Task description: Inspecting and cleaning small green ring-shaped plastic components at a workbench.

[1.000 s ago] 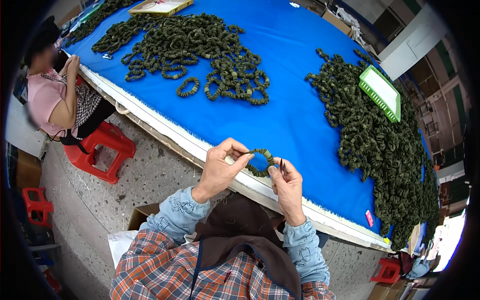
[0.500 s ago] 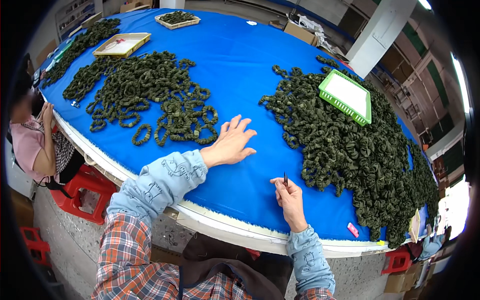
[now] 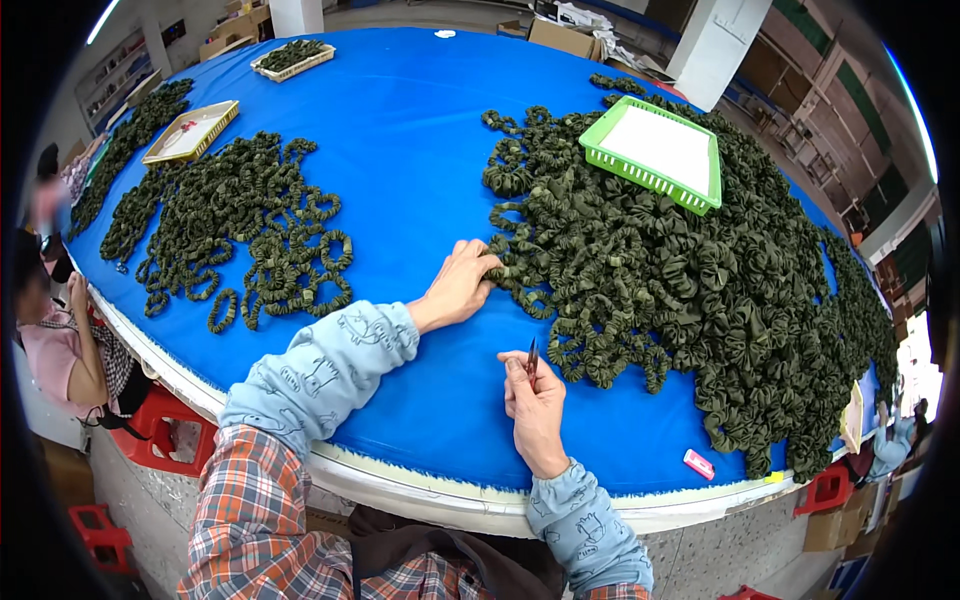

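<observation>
My left hand (image 3: 458, 287) is at the left edge of a big heap of dark green scrunchies (image 3: 690, 260). Its fingers are curled and closed on a scrunchie (image 3: 507, 274) there, with the fingertips partly hidden. Nearer the front edge, my right hand (image 3: 538, 420) grips a pair of small thread snips (image 3: 532, 362), dark pointed blades up, held apart from the heap. A second, looser pile of green scrunchies (image 3: 225, 215) lies to the left on the blue cloth (image 3: 400, 150).
A green basket (image 3: 655, 155) with a white bottom rests on the right heap. Yellow tray (image 3: 190, 135) and cream tray (image 3: 292, 62) stand far left. A pink object (image 3: 699, 464) lies near the front edge. Another person (image 3: 70, 350) sits at left by a red stool (image 3: 170, 435).
My left hand has gone from spread over bare cloth to closed on a scrunchie at the right heap. My right hand keeps the snips, now turned more upright. The view has shifted right.
</observation>
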The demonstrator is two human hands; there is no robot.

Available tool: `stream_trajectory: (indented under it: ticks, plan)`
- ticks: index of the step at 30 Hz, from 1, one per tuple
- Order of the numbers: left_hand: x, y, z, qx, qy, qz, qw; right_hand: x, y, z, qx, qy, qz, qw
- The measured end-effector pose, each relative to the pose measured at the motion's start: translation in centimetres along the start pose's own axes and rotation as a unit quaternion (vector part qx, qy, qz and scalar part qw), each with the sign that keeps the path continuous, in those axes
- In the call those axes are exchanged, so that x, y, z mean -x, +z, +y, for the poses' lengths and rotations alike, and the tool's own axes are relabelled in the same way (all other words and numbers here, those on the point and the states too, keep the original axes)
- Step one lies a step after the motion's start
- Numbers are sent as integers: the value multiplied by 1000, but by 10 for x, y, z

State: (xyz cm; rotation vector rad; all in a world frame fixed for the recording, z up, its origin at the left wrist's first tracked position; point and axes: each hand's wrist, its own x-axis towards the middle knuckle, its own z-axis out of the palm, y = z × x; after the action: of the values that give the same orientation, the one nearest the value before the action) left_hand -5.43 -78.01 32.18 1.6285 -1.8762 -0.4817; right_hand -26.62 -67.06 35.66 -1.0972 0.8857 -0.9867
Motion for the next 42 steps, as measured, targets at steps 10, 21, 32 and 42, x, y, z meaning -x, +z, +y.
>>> stream_trajectory:
  ticks: [10, 21, 32, 42]
  plan:
    - [120, -28, 52, 143, -26, 73, 987, -6, -11, -4, -4, -39, 30, 999]
    - [103, -47, 54, 60, 62, 25, 996, -18, -14, -16, 278, -145, 9, 949]
    - [42, -19, 15, -43, 115, 159, 980, 71, -96, -42, 576, -216, 108, 781]
    - [143, -78, 55, 409, -80, 130, 900, 148, -251, -37, 646, -70, 251, 717]
